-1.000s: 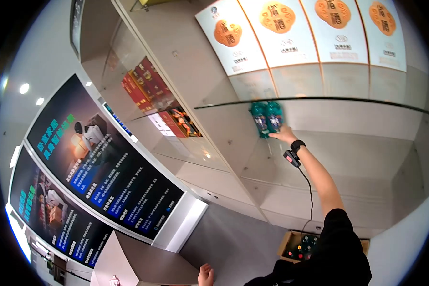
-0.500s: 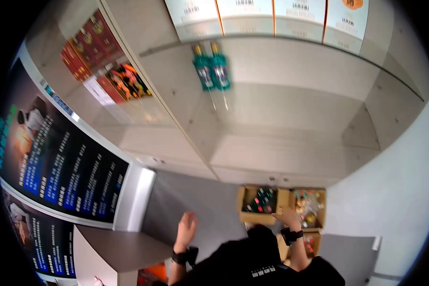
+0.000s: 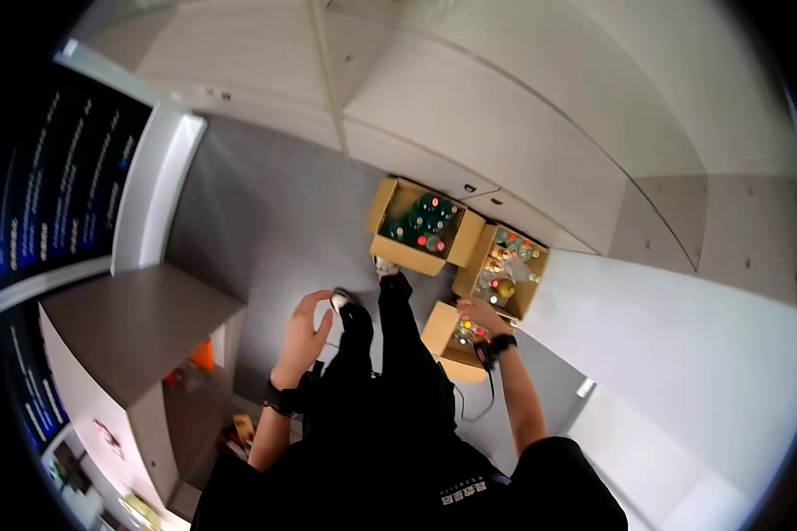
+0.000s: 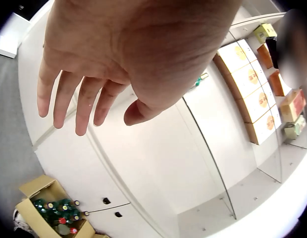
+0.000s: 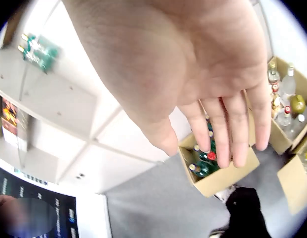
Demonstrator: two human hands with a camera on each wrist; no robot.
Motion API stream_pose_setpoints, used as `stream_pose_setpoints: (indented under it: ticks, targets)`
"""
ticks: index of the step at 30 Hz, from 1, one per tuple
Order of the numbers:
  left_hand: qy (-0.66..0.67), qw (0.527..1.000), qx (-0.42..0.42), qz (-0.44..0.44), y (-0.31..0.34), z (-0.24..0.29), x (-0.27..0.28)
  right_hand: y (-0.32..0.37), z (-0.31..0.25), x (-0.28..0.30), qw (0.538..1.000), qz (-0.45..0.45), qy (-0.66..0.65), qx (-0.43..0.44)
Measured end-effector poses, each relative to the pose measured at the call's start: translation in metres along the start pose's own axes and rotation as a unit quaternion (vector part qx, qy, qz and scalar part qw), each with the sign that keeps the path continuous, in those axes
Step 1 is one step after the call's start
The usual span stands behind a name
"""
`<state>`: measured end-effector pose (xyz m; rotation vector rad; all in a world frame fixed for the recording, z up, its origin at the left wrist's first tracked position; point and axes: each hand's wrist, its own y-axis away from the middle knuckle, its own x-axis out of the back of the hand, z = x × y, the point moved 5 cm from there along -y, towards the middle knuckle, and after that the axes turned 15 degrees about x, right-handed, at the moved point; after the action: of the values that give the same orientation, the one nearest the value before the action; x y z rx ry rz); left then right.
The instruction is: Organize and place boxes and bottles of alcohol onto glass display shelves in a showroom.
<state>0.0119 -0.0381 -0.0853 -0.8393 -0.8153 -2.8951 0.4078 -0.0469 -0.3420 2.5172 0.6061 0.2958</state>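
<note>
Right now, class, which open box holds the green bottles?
The left box, by a shoe. The right box and near box show mostly clear bottles.

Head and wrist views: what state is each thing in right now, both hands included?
Left hand: open, empty.
Right hand: open, empty.
Green-bottle box: flaps open, capped bottles inside.
Clear-bottle box: open, mixed bottles inside.
Third box: open, bottles inside, partly hidden by the right arm.
Cabinet doors: closed.
Green bottles on the shelf: side by side.
White boxes: closed, in a row.
</note>
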Motion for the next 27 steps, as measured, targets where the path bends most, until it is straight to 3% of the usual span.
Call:
stream_pose_setpoints:
  ticks: [2, 4, 5, 6, 8, 12, 14, 16, 20, 21, 24, 27]
  targets:
    - [0.003, 0.997, 0.078, 0.027, 0.017, -0.039, -0.004, -0.057, 0.05, 0.005, 0.984, -0.107, 0.08, -0.121]
    - [-0.012, 0.995, 0.089, 0.034, 0.019, -0.066, -0.009, -0.084, 0.032, 0.001, 0.929, -0.152, 0.26, -0.215]
    - [-0.028, 0.99, 0.133, 0.048, 0.038, -0.086, -0.008, -0.117, 0.075, 0.004, 0.865, -0.16, 0.461, -0.114]
    - [-0.028, 0.989, 0.142, 0.034, 0.032, -0.096, -0.012, -0.144, 0.062, -0.003, 0.765, -0.137, 0.629, 0.003]
    - [-0.024, 0.974, 0.222, 0.038, 0.057, -0.134, -0.018, -0.208, 0.044, -0.022, 0.843, -0.158, 0.505, -0.095]
    - [0.011, 0.954, 0.298, 0.028, 0.066, -0.166, -0.036, -0.269, 0.031, -0.063, 0.892, -0.079, 0.445, -0.016]
    - [0.036, 0.947, 0.318, 0.04, 0.069, -0.182, -0.047, -0.293, 0.036, -0.083, 0.883, -0.087, 0.458, -0.063]
    - [0.049, 0.938, 0.343, 0.035, 0.067, -0.192, -0.059, -0.311, 0.05, -0.099, 0.866, -0.025, 0.493, -0.085]
    - [0.118, 0.891, 0.438, 0.031, 0.06, -0.2, -0.074, -0.348, 0.103, -0.111, 0.85, -0.066, 0.5, -0.152]
    - [0.108, 0.895, 0.432, 0.033, 0.063, -0.204, -0.079, -0.352, 0.114, -0.11, 0.841, -0.088, 0.516, -0.136]
    - [0.104, 0.892, 0.439, 0.028, 0.07, -0.213, -0.094, -0.364, 0.137, -0.1, 0.838, -0.04, 0.531, -0.119]
    - [0.113, 0.887, 0.448, 0.023, 0.069, -0.21, -0.096, -0.364, 0.124, -0.101, 0.812, -0.089, 0.572, -0.07]
